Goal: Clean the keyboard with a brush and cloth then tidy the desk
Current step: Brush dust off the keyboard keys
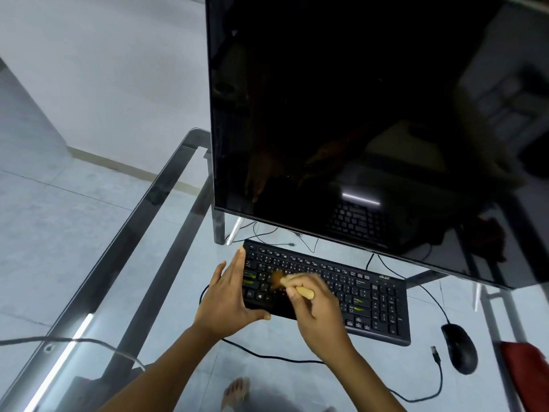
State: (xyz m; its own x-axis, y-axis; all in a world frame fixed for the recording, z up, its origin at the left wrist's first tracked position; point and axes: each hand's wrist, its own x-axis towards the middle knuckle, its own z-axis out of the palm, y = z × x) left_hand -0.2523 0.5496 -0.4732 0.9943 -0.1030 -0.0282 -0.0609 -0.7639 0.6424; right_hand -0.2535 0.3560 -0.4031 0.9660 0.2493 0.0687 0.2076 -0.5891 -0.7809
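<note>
A black keyboard [365,295] lies on the glass desk [166,292] in front of the monitor. My left hand [228,295] grips the keyboard's left end, fingers along its side and thumb under the near edge. My right hand [315,304] holds a small brush with a pale wooden handle [304,292]; its blurred brown bristles [277,278] touch the keys at the keyboard's left part. A red cloth [525,370] lies at the desk's right edge.
A large dark monitor [371,114] stands close behind the keyboard. A black mouse [460,347] sits right of the keyboard, its cable and a loose USB plug [435,352] trailing on the glass. A grey cable [74,341] crosses the left side. Bare feet show through the glass.
</note>
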